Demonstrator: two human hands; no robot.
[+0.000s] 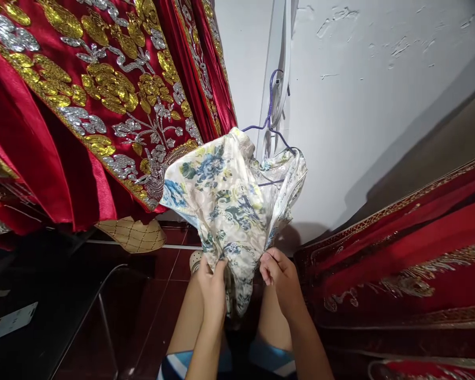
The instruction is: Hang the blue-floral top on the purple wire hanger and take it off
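Observation:
A cream dress with a blue and green flower print [229,206] hangs on a purple wire hanger [269,119] against the white wall. My left hand [212,287] is closed on the lower edge of the dress, fingers curled into the cloth. My right hand [280,275] pinches the same lower edge a little to the right. Both hands hold the fabric gathered between them, above my bare knees.
Red satin garments with gold and silver embroidery [95,95] hang close on the left. More red embroidered cloth [404,264] lies on the right. A white wall [360,105] is straight ahead. Dark red floor tiles [142,311] and a black surface [31,306] lie below left.

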